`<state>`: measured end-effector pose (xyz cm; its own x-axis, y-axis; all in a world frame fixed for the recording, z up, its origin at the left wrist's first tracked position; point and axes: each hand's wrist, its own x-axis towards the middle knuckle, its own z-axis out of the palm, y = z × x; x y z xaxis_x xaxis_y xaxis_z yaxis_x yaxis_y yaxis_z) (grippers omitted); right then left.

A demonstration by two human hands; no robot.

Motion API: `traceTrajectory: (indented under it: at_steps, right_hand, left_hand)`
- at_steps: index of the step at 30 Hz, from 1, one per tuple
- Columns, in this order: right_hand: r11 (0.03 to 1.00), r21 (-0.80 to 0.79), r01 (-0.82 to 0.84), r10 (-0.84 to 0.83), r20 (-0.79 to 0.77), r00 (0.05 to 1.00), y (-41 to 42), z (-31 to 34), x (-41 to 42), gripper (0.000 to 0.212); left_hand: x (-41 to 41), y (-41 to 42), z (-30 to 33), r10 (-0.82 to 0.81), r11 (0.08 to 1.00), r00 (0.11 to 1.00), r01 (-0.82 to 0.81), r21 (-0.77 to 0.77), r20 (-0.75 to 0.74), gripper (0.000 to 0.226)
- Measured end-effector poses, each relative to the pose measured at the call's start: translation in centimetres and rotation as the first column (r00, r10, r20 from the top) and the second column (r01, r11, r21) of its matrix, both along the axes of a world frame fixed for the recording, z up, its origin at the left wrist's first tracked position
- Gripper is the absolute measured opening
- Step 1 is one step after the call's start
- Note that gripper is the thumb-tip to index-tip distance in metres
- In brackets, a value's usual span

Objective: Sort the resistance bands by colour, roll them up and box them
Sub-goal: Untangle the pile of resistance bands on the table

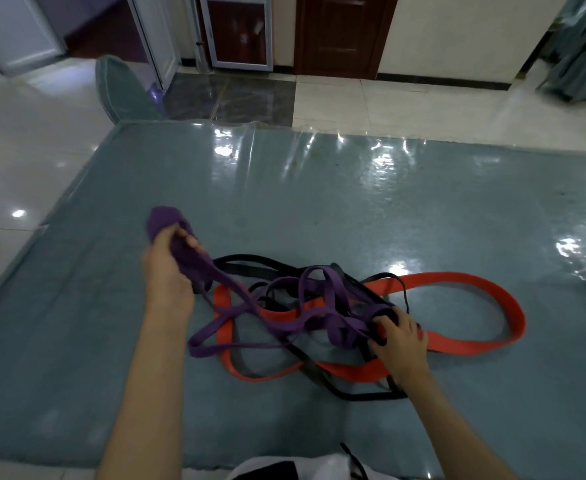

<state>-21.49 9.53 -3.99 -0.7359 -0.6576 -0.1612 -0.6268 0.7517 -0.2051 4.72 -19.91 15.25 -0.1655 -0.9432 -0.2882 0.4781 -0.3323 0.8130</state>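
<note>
Centrally, a tangle of flat elastic resistance bands is spread on the near middle of a blue-grey table covered with glossy clear plastic sheet (319,188). Three colours are present in the tangle. The purple resistance bands (305,317) are looped through the middle of the heap, and one bunch of them is drawn up and to the left, clear of the table surface. The wide red resistance band (475,282) lies flat and forms a large loop extending to the right, with further folds passing under the purple strands. The narrow black resistance bands (353,396) run beneath and around the others, reaching the near side of the heap.

The raised purple bunch is gripped by the left hand (170,268), with the fingers curled round it and a folded purple end protruding beyond the fist on the far side. The right hand (399,337) is set on the right part of the heap, its fingers hooked over purple and black strands where these cross the red band.

A grey-green chair back (121,88) stands at the far left corner of the table. Pale glossy floor tiles (24,140) surround the table, and a dark brown wooden door (340,32) is seen in the far wall.
</note>
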Motion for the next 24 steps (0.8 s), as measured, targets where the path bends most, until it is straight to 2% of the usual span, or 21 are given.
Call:
traceTrajectory:
  at_steps: [3,5,8,11,14,16,18,20,22,24]
  right_hand:
    - [0.988,-0.066,-0.137,0.127,-0.134,0.983,-0.6,-0.6,0.7,0.043]
    - [0.978,-0.117,-0.172,0.151,-0.169,0.974,-0.9,-0.3,1.1,0.041]
    - [0.965,-0.181,-0.19,0.15,-0.214,0.965,-0.7,0.2,1.4,0.039]
    - [0.94,-0.262,-0.217,0.159,-0.228,0.961,-0.1,0.6,1.8,0.039]
    - [0.916,-0.344,-0.205,0.141,-0.201,0.969,0.3,0.9,2.1,0.036]
    - [0.903,-0.385,-0.189,0.12,-0.194,0.974,0.7,1.1,2.2,0.034]
    - [0.893,-0.418,-0.168,0.094,-0.192,0.977,1.2,1.2,2.3,0.032]
    - [0.888,-0.436,-0.144,0.072,-0.178,0.981,1.7,1.2,2.6,0.031]
    - [0.889,-0.446,-0.103,0.04,-0.149,0.988,2.1,1.0,2.8,0.031]
    - [0.891,-0.451,-0.046,0.004,-0.095,0.995,2.5,0.4,2.7,0.033]
  left_hand:
    - [-1.7,1.6,-3.7,-0.117,0.992,0.945,0.124,-0.005,0.306,0.016]
    - [-2.7,3.1,-6.6,-0.285,0.95,0.847,0.311,0.017,0.448,0.003]
    - [-4.5,5.6,-10.1,-0.473,0.788,0.588,0.615,0.018,0.656,0.021]
    - [-6.9,9.1,-12.0,-0.5,0.531,0.251,0.845,0.065,0.829,0.037]
    - [-9.1,12.1,-14.4,-0.38,0.314,0.006,0.942,0.122,0.925,0.048]
    - [-10.0,12.9,-16.0,-0.218,0.252,-0.108,0.954,0.163,0.97,0.062]
    - [-10.4,13.6,-17.1,-0.093,0.241,-0.164,0.953,0.182,0.982,0.077]
    - [-10.2,14.5,-18.4,0.038,0.224,-0.226,0.951,0.212,0.973,0.081]
    - [-9.6,15.2,-19.2,0.145,0.217,-0.249,0.952,0.215,0.957,0.071]
    - [-9.2,14.9,-19.5,0.147,0.224,-0.221,0.957,0.185,0.964,0.057]
